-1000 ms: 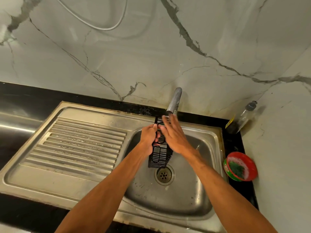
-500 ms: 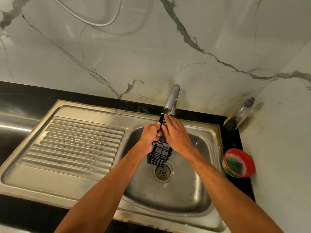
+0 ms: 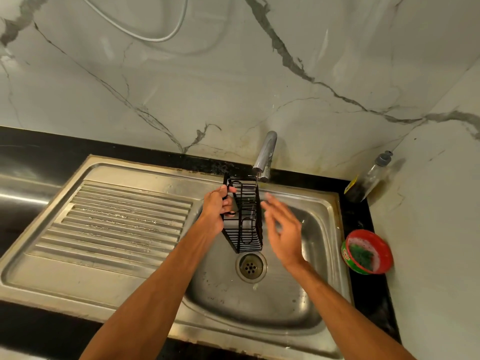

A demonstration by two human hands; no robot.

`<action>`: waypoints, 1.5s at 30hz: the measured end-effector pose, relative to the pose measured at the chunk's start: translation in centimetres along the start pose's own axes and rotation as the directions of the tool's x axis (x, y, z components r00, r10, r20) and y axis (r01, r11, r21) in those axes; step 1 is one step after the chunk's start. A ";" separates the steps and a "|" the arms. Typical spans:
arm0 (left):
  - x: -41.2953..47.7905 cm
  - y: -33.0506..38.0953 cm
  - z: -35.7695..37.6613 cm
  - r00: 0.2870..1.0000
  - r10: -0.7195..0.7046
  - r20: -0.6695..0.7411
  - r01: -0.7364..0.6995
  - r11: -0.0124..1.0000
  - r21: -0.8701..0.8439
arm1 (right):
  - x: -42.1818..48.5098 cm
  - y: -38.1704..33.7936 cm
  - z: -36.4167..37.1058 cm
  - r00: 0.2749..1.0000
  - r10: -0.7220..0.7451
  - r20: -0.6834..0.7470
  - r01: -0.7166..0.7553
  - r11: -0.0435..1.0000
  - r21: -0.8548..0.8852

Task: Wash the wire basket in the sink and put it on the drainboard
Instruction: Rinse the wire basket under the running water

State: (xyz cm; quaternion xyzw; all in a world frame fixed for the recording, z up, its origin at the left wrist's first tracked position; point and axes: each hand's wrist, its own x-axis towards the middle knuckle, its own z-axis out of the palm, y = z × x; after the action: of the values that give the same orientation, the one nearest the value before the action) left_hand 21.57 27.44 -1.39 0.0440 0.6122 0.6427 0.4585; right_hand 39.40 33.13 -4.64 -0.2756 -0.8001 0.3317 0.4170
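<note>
A black wire basket [image 3: 242, 216] hangs upright over the sink [image 3: 322, 294], just under the tap [image 3: 265, 154]. The left hand [image 3: 217, 211] has its fingers closed around the basket's left edge. The right hand [image 3: 284, 232] hovers just beside it, fingers spread, holding nothing. The basket looks light and stiff, probably slippery when wet; its rim wires seem the best hold. The ribbed drainboard [image 3: 117, 224] lies to the left.

Right hand [image 3: 284, 231] smeared with motion blur, fingers hard to separate. Left hand's [image 3: 217, 213] grip hides part of the wire basket's [image 3: 245, 216] left side. Both elbows run off the bottom edge. Label on the red tub [image 3: 367, 252] too small to read.
</note>
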 end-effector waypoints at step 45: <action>0.5 -2.1 -2.8 0.988 -0.151 0.028 0.142 0.966 0.216 | 6.0 -0.1 5.4 0.817 0.311 0.485 0.015 0.830 -0.557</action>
State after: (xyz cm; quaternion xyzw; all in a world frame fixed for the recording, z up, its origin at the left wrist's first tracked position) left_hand 20.67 25.33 -4.05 0.0616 0.6689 0.5367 0.5106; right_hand 31.78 35.77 -3.96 -0.3361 -0.9210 0.1923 0.0428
